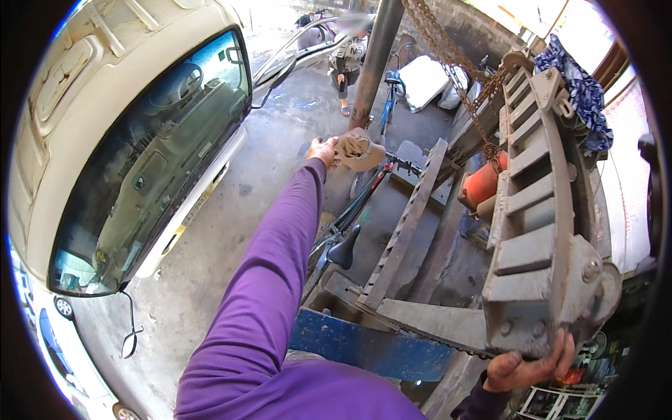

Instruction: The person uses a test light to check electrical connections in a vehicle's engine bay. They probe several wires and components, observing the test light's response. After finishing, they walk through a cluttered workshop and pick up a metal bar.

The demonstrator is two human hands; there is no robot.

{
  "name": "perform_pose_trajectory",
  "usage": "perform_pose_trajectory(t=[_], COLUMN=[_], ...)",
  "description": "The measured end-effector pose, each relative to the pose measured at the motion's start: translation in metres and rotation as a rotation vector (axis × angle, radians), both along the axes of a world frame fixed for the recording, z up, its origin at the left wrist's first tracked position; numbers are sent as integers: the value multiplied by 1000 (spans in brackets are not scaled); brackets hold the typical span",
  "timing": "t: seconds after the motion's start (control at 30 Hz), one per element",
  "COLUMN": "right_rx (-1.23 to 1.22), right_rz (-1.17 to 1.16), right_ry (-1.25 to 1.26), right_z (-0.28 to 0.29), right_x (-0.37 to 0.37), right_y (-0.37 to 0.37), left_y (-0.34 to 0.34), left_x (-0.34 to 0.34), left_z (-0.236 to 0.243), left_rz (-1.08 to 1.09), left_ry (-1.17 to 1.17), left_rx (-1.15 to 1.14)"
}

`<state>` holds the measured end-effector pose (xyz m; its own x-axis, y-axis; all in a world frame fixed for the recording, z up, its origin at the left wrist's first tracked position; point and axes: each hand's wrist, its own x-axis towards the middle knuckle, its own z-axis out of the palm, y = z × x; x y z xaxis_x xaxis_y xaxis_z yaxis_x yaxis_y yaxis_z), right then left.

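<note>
My left hand (322, 152) is stretched far forward, its fingers closed on a tan cap (360, 150). The cap is held in the air above a parked bicycle (341, 217). At the lower right, my right hand (530, 365) grips the near lower end of a heavy ribbed steel beam (530, 199), thumb and fingers against the metal. That beam stands tilted, with large bolts at its near end. Rusty chains (479, 105) hang beside its far end, and an orange-red cylinder (484, 178) sits against its left side.
A cream truck cab (105, 77) with a wide windscreen fills the left. Steel rails (402, 227) and a blue metal plate (371, 343) lie ahead of me. A round post (378, 59) rises beyond the cap. Another person (346, 66) stands farther off, near a blue bicycle (389, 98).
</note>
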<state>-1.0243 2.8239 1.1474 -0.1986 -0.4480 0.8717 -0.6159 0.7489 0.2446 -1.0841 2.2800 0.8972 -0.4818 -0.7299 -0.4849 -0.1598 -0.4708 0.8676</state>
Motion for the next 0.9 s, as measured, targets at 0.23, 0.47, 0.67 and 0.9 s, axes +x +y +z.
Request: perform_pose_trajectory(t=[0.23,0.47,0.67,0.9], right_rx=[93,143,150,162], right_rz=[-101,-67,-52,-23], right_ry=[142,186,205,206], right_z=[0,3,-1,-3], right_x=[0,-17,-29,-39], right_y=[9,14,17,15], left_y=[-36,-60,-68,-72], left_x=[-34,-53,-57,-38], left_z=[-44,-93,-123,-127], left_rz=[-2,-9,-12,88], left_ry=[-117,-201,-213,-238], left_rx=[-31,-48,-49,31])
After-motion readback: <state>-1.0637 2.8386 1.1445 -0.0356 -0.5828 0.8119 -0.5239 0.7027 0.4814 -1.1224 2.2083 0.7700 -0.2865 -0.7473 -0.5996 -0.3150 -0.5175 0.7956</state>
